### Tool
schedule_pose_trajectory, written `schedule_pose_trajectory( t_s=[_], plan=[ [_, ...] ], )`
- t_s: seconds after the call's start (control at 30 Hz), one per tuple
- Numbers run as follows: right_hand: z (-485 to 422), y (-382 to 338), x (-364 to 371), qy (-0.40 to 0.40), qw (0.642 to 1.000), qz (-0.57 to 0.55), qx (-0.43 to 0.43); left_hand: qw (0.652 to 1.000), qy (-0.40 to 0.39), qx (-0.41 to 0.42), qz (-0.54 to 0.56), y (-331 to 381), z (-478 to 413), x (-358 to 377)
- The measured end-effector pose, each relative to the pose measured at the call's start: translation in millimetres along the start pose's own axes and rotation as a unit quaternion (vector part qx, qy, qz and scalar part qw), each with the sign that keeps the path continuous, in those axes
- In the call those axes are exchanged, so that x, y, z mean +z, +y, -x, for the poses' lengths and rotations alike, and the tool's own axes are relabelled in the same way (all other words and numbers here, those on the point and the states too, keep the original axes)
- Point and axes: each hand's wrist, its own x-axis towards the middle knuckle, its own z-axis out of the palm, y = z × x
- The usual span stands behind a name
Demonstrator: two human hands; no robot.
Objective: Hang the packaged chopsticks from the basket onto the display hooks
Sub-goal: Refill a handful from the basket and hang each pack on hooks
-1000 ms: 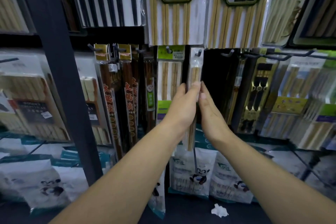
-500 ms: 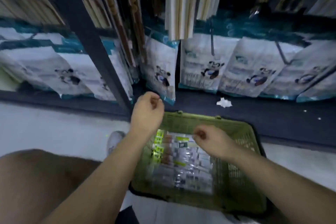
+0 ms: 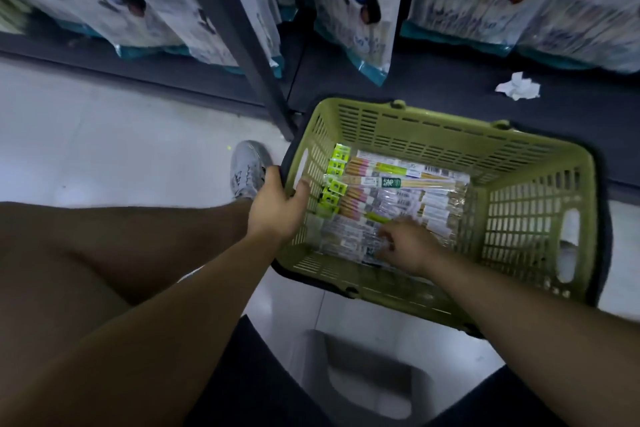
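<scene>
While you are looking down into the green basket [image 3: 450,135], your left grip [image 3: 277,208] is clamping its left rim, with the thumb hooking over the inside of the slatted wall and the fingers wrapping the outer edge. Your right grip [image 3: 408,246] is reaching inside the basket at its near side, fingers curling downward onto the packaged chopsticks [image 3: 398,184]. Motion blur is hiding the fingertips, so you cannot tell whether they are pinching a pack or only touching the top layer.

The packs are lying flat across the basket's bottom, side by side. Their long axes are running left to right, and their bright green header cards are pointing toward the left wall. None is sitting outside the basket.

The basket is resting on the pale floor [image 3: 104,135], with its far edge meeting the dark bottom shelf [image 3: 433,80]. A grey shoe [image 3: 247,166] is standing just beside the basket's left corner, near your left grip. Your bare knee [image 3: 86,253] is filling the left of the view.

On the shelf, a crumpled white paper scrap [image 3: 517,88] is lying well apart from the basket. Panda-printed bags [image 3: 360,3] are hanging down toward the shelf, on both sides of a dark upright post [image 3: 242,28].
</scene>
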Motion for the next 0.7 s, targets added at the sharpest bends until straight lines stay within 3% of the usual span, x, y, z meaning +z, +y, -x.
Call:
schedule_pose_trajectory(
  t_s=[0.3, 0.5, 0.7],
  plan=[
    [0.5, -7.3, 18.4, 0.009, 0.991, 0.130, -0.028, 1.000, 0.006, 0.011, 0.015, -7.4, -8.1, 3.9],
    [1.9, -11.3, 16.7, 0.006, 0.988, 0.151, -0.033, 1.000, 0.005, 0.012, 0.024, -10.3, -9.3, 4.9],
    [3.4, -6.1, 9.1, -0.007, 0.999, 0.047, -0.012, 0.999, -0.001, 0.016, 0.030, -11.7, -10.6, 3.5]
  ],
)
